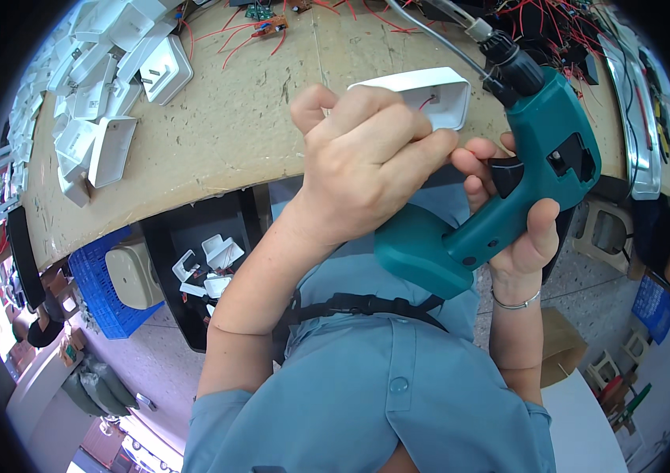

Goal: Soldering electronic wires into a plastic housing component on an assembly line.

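At the near edge of the counter (217,150), the left hand (362,158) is closed around a white plastic shell (429,94), pinching it at its near rim. The right hand (520,229), at three o'clock from it, is wrapped around the grip of a teal power screwdriver (508,181), one finger by the black trigger. The shell looks light, thin-walled and hollow, probably smooth enough to slip and easy to crack, so a hold across its side walls seems safest. More white shells (106,87) lie piled at ten o'clock; red wires (256,31) trail at twelve.
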A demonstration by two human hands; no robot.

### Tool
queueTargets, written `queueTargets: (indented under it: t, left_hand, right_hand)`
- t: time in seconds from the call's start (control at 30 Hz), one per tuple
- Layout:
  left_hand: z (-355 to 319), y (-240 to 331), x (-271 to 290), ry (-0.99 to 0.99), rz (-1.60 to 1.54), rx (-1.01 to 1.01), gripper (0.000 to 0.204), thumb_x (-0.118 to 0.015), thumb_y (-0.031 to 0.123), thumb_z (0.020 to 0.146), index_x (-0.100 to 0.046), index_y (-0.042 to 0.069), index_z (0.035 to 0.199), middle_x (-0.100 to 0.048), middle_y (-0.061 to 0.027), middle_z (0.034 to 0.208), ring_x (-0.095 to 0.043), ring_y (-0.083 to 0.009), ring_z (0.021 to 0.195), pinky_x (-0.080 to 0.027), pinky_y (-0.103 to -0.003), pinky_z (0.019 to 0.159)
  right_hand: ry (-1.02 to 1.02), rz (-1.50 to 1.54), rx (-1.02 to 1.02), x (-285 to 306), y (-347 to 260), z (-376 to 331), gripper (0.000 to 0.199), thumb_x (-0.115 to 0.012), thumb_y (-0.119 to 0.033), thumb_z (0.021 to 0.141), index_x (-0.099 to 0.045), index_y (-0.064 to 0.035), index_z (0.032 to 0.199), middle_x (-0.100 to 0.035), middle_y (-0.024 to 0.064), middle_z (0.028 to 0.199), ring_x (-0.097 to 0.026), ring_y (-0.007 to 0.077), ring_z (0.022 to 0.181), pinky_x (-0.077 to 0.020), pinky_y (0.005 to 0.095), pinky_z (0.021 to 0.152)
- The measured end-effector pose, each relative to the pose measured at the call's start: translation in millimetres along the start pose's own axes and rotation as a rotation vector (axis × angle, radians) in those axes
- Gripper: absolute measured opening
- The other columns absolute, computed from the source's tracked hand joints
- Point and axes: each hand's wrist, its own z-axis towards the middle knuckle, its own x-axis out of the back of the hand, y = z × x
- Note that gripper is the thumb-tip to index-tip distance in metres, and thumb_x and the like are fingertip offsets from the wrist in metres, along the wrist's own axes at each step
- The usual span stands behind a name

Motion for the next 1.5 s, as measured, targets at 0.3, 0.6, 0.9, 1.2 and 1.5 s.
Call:
queueTargets:
  t: [0.3,0.6,0.9,1.2,1.5]
  left_hand:
    - [-3.9,2.3,0.1,-0.001,-0.263,0.158,0.022,-0.074,0.008,0.065,-0.065,0.014,0.084,-0.055,0.0059,0.07,-0.051,-0.0129,0.062,-0.026,-0.032,0.064]
    - [-1.9,5.3,-8.5,0.085,0.14,0.161,0.019,-0.072,0.007,0.064,-0.064,0.014,0.08,-0.06,0.0028,0.085,-0.055,-0.0134,0.077,-0.027,-0.033,0.075]
    - [-4.9,-8.4,-21.2,0.077,0.159,0.126,0.014,-0.069,0.005,0.063,-0.063,0.011,0.075,-0.061,0.0016,0.093,-0.056,-0.0149,0.085,-0.028,-0.037,0.083]
    - [-6.2,-7.8,-27.9,0.114,0.099,0.143,0.012,-0.066,0.004,0.061,-0.06,0.009,0.07,-0.057,0.0016,0.09,-0.056,-0.0161,0.083,-0.03,-0.041,0.084]
    - [-3.4,-7.4,-22.0,0.061,0.138,0.123,0.012,-0.069,0.003,0.062,-0.066,0.008,0.073,-0.061,-0.0013,0.089,-0.054,-0.0151,0.081,-0.032,-0.032,0.078]
  right_hand:
    - [0.01,-0.085,0.035,1.1,-5.1,1.3,0.084,-0.067,-0.042,0.083,-0.025,0.0037,0.139,-0.037,0.0302,0.136,-0.045,0.0385,0.124,-0.0452,0.0386,0.101]
    - [0.291,-0.377,0.201,4.7,-30.8,-54.8,0.095,-0.078,-0.049,0.068,-0.039,0.0106,0.13,-0.051,0.0289,0.125,-0.066,0.0304,0.093,-0.057,0.031,0.074]
    - [0.467,-0.737,0.067,-13.6,-35.8,-111.6,0.084,-0.08,-0.044,0.068,-0.047,0.0093,0.123,-0.06,0.0193,0.113,-0.063,0.0164,0.076,-0.052,0.0265,0.063]
    - [0.367,-0.861,0.003,-4.7,-17.5,-118.0,0.077,-0.084,-0.031,0.066,-0.05,0.002,0.127,-0.061,0.0178,0.117,-0.061,0.0159,0.086,-0.0483,0.0289,0.076]
    - [0.356,-1.095,0.064,-18.1,-10.5,-96.6,0.05,-0.078,-0.033,0.075,-0.059,-0.0005,0.107,-0.064,0.004,0.087,-0.061,0.0148,0.076,-0.0475,0.0281,0.068]
